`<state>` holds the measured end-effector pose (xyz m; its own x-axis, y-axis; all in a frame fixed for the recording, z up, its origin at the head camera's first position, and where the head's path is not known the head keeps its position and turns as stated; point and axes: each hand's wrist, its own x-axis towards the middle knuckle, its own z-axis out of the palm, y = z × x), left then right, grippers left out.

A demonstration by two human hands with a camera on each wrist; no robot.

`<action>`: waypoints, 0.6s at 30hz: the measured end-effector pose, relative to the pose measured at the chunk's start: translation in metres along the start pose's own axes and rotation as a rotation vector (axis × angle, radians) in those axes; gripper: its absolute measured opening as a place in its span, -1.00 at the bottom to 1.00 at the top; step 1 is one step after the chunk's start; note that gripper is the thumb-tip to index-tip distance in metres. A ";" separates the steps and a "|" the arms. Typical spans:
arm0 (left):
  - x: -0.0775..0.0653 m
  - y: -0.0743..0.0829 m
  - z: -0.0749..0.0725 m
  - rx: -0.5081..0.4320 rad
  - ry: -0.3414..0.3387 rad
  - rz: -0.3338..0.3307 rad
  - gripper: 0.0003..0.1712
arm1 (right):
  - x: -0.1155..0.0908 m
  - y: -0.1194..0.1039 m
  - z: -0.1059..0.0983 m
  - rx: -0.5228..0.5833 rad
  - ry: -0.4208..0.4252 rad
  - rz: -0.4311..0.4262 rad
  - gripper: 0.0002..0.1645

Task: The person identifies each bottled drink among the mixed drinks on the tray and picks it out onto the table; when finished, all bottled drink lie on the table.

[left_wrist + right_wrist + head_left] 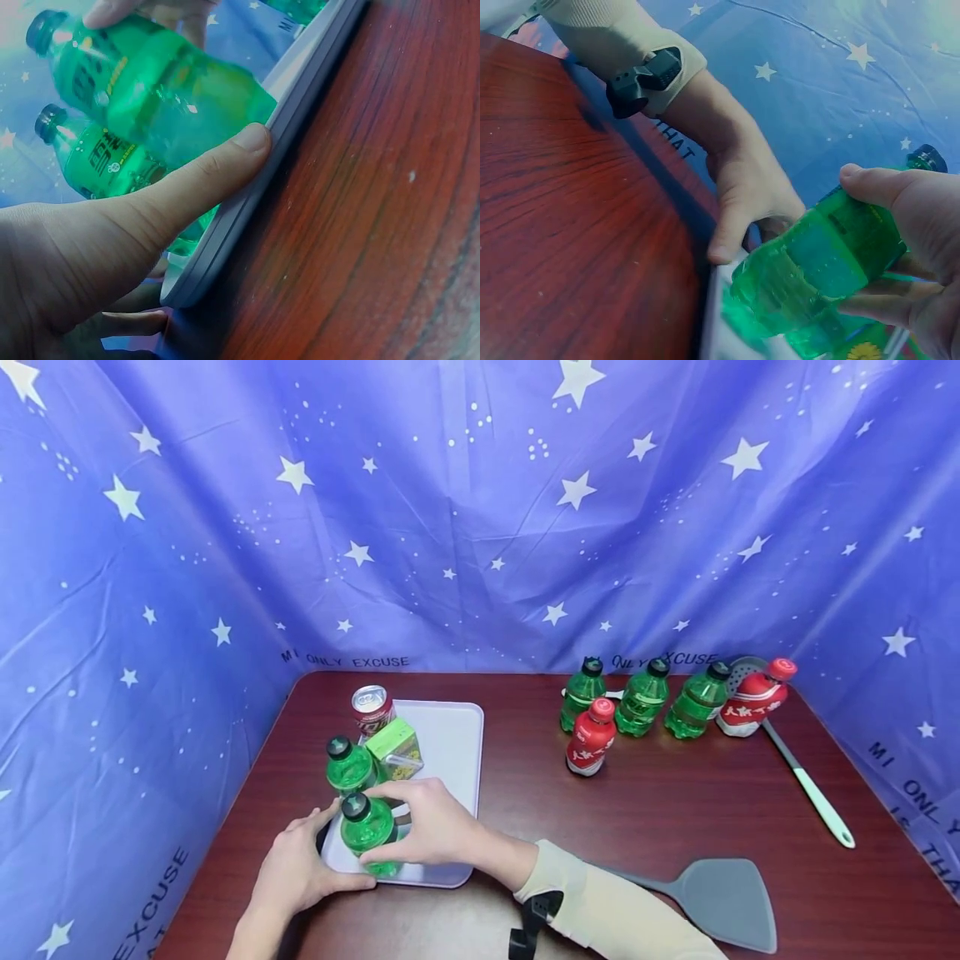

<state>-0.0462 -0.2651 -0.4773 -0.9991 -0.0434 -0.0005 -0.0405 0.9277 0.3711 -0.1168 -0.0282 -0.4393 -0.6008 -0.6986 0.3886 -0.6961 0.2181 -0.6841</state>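
My right hand (435,827) holds a green soda bottle (367,839) with a black cap, thumb and fingers on opposite sides of it. The bottle is over the near left corner of a white tray (459,752). Around that corner sits my left hand (294,862), its thumb (217,169) along the near rim and its fingers on the left side. Just behind the held bottle stands a second green bottle (348,768). A green drink carton (397,749) stands beside that one on the tray, and a dark red can (372,710) is at the back left.
Back right, several green bottles (639,703) stand in a row, with one red bottle (591,739) before them and another red bottle (752,702) at the end. A skimmer (806,789) lies at right; a grey spatula (727,902) lies near my right sleeve.
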 end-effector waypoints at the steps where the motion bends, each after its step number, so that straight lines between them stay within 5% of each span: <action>1: 0.000 0.000 0.000 0.005 -0.003 0.001 0.60 | -0.001 -0.001 -0.003 0.015 0.005 0.004 -0.19; 8: 0.000 -0.002 0.000 0.024 0.029 0.019 0.57 | -0.004 -0.007 -0.036 0.074 0.023 0.066 -0.19; 18: -0.001 0.000 0.003 0.023 0.004 0.004 0.61 | -0.020 -0.013 -0.093 0.005 0.126 0.118 -0.24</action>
<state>-0.0452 -0.2641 -0.4800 -0.9991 -0.0413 0.0047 -0.0371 0.9362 0.3494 -0.1326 0.0460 -0.3810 -0.7229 -0.5776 0.3792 -0.6161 0.2903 -0.7322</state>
